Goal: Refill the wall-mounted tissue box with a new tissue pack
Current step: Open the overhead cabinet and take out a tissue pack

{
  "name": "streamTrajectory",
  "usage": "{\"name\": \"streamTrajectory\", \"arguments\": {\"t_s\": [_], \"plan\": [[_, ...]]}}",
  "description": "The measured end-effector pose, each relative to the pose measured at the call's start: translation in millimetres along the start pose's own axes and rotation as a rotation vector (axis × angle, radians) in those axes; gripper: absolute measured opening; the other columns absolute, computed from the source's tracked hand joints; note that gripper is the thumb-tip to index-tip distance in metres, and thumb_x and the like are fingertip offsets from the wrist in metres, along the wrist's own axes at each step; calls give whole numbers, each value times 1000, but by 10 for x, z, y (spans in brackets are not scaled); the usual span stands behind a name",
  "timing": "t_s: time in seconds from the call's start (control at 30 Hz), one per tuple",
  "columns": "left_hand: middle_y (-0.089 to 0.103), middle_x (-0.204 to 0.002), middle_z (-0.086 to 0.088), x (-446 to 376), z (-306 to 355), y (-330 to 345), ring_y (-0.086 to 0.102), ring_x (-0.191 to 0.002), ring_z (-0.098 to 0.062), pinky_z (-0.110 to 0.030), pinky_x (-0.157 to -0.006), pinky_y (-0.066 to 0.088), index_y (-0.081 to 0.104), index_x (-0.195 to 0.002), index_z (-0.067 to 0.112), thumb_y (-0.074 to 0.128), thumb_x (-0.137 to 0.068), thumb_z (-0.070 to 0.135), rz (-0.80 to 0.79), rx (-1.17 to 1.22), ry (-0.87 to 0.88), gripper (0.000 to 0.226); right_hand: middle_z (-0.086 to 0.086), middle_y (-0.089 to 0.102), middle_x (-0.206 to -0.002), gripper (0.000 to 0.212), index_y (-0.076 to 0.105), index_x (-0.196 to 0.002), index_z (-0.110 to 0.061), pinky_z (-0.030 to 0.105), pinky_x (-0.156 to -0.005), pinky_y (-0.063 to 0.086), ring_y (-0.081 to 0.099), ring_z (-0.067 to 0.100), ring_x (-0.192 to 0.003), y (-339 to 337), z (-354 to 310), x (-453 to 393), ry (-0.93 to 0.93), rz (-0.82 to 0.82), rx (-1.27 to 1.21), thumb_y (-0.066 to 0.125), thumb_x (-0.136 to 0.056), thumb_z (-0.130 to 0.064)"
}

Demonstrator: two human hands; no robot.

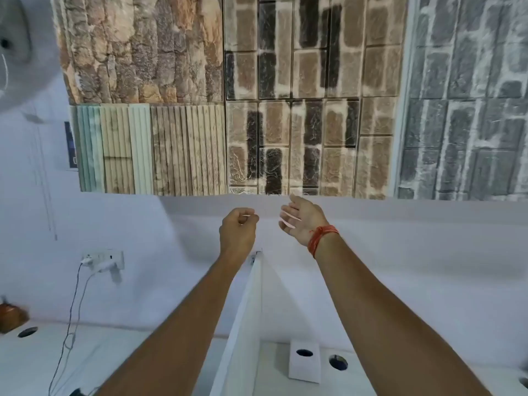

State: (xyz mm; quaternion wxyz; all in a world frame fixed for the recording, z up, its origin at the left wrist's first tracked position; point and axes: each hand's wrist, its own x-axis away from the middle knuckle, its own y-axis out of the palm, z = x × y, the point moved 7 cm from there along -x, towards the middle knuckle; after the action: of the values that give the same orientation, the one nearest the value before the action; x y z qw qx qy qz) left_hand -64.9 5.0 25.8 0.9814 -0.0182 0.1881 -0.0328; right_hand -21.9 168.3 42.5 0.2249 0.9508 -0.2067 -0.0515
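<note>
The white tissue box (304,361) lay flat on the desk (143,355), far below both raised hands. The left hand (238,232) was curled into a fist, perhaps pinching something pale; the right hand (300,221) was spread, empty. Reaching stage likely; no tissue pack showed.

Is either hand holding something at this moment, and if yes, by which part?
The left hand is closed like a fist; something thin and white shows at its fingers, too blurred to identify. The right hand is open and holds nothing.
</note>
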Motion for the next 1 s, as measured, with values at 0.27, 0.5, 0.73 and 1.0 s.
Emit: {"name": "streamTrajectory", "arguments": {"t_s": [0.27, 0.5, 0.73, 1.0], "plan": [[63, -122, -2, -316, -14, 19, 62, -112, -25, -48, -102, 49, 45, -140, 19, 67, -83, 33, -57, 8, -126, 63, 4, 54, -94, 5, 56, -93, -10, 35, -59, 41, 54, 21, -86, 197, 3, -262, 40, 13, -96, 57, -94, -15], [66, -103, 1, 47, 184, -172, 65, -85, -18, -31, -71, 48, 54, -119, 9, 66, -88, 30, 91, 87, 33, 39, 4, 51, -93, 10, 52, -79, -14, 36, -61, 42, 53, 23, -92, 168, 72, 122, -62, 72, -70, 51, -89, -14], [64, -75, 4, 1057, 617, -428, 55, -62, 2, -15, -59, 41, 65, -98, 3, 63, -86, 7, 75, 232, 347, 13, 5, 54, -84, 38, 58, -100, -12, 38, -69, 46, 57, 24, -83, -5, -104, 1197, -163, 253, 86, 55, -92, -49], [66, -127, 1, 2197, 1124, -6, 60, -116, -1, -28, -98, 51, 62, -128, 7, 51, -80, -3, -286, 181, 723, 50, 6, 43, -147, 48, 42, -140, -16, 44, -111, 29, 33, 25, -138, 16, -788, 2936, -1019, 595, 1007, 32, -102, -43]]}}
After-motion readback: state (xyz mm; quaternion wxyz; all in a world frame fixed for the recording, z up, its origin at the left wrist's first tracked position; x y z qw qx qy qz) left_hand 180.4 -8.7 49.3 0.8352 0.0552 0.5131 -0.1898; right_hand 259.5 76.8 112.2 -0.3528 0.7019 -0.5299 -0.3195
